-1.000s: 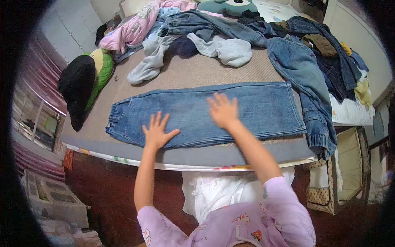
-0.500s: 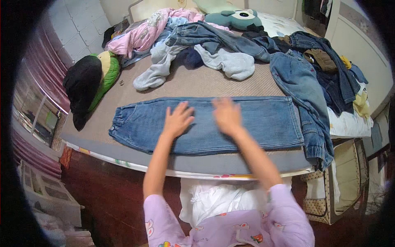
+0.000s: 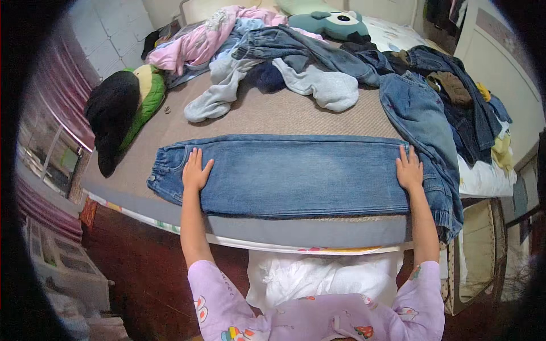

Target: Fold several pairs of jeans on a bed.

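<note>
A pair of blue jeans [image 3: 296,176], doubled lengthwise, lies flat along the near edge of the bed with its elastic waist to the left. My left hand [image 3: 195,170] rests on it close to the waistband, palm down, fingers stretched out. At the other end my right hand [image 3: 409,168] lies flat over the leg hems, fingers spread. Neither hand grips the cloth. Right beside the hems, a second pair of jeans [image 3: 418,111] stretches from the pile toward the bed's near right corner.
Grey sweatpants [image 3: 324,88], dark denim trousers [image 3: 324,54] and a pink garment [image 3: 199,40] are heaped farther back. A black and green plush [image 3: 116,111] sits at the left, a teal plush [image 3: 330,25] at the back. A bin [image 3: 478,250] stands by the right corner.
My hands have moved apart from the middle of the jeans, the left toward the waistband and the right to the hems. The jeans stay in place, flat.
</note>
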`<state>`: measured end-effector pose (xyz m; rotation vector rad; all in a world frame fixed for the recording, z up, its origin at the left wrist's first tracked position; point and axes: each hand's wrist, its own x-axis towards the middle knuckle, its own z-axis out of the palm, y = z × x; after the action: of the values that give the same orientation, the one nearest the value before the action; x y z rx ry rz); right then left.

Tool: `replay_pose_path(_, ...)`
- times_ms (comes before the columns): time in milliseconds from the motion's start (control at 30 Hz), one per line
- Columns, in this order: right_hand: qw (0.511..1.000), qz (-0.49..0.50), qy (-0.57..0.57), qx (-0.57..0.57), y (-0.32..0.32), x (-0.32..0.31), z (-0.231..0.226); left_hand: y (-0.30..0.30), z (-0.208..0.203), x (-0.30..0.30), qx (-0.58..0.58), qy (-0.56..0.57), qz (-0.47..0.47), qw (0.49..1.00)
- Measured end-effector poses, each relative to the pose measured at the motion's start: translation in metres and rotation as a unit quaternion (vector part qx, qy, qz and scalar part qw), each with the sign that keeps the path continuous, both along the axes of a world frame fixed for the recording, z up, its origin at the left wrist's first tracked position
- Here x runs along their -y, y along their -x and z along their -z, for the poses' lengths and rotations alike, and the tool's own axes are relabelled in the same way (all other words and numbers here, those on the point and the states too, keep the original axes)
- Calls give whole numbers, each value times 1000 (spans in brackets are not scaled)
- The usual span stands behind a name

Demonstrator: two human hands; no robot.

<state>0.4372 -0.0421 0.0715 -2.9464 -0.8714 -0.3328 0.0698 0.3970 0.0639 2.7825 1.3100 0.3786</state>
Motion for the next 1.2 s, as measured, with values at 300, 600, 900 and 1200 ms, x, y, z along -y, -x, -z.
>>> replay_pose_path(300, 951, -270, -113, -96, 161, -135, -46, -42, -33, 158, 25, 105, 204, 973)
replay_pose_path(600, 980, -191, 7, -61, 67, -86, -7, 39, -25, 157, -26, -14, 45, 999)
replay_pose_path(900, 952, -295, -36, -76, -52, -98, -15, -4, -12, 232, 679, 434, -190, 561)
replay_pose_path(1200, 936, -328, -126, -6, -22, -88, -1, -69, -7, 168, 404, 92, -517, 750)
